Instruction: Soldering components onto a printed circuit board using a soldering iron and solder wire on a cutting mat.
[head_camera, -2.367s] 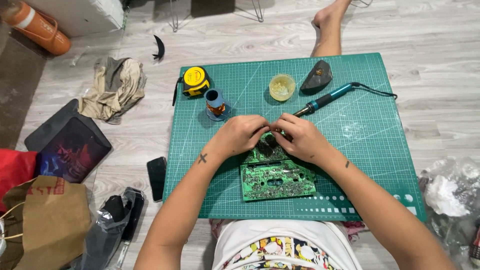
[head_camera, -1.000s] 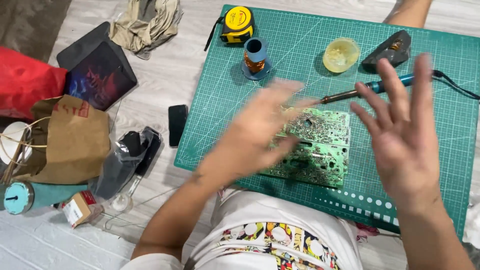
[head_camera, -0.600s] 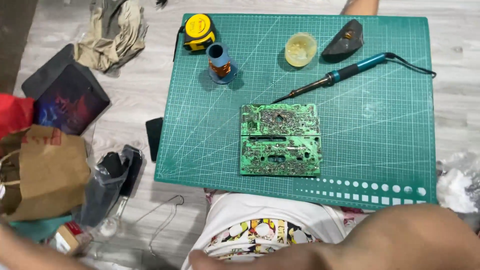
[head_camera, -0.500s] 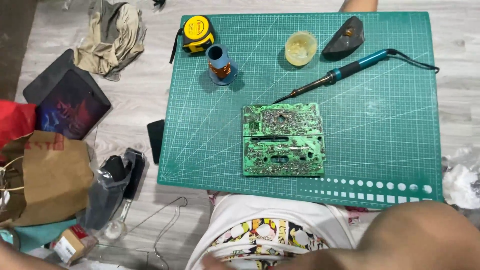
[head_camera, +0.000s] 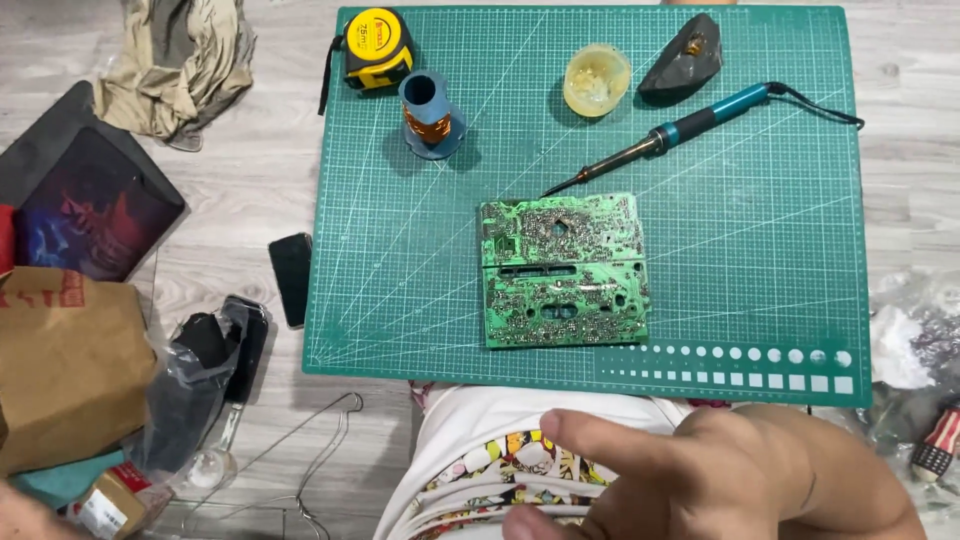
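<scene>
Floorboards (head_camera: 230, 215) of pale grey wood carry a green cutting mat (head_camera: 740, 280), and a green circuit board (head_camera: 563, 270) lies solder side up near the mat's middle, untouched. At the board's one o'clock lies a soldering iron (head_camera: 680, 130) with a teal handle, its tip just short of the board's top edge. At twelve o'clock stands a small round yellowish tub (head_camera: 597, 80); what it holds I cannot tell. A dark lump (head_camera: 682, 66) sits beside it, and at eleven o'clock are a blue spool (head_camera: 430, 115) and a yellow tape measure (head_camera: 377, 45). At nine o'clock, off the mat, lie a dark phone (head_camera: 291, 277) and a brown paper bag (head_camera: 60, 370). The right hand (head_camera: 720, 475) hovers at six o'clock, holding nothing, fingers loosely spread, thumb out. The left hand barely shows at the bottom left corner; its state I cannot tell.
</scene>
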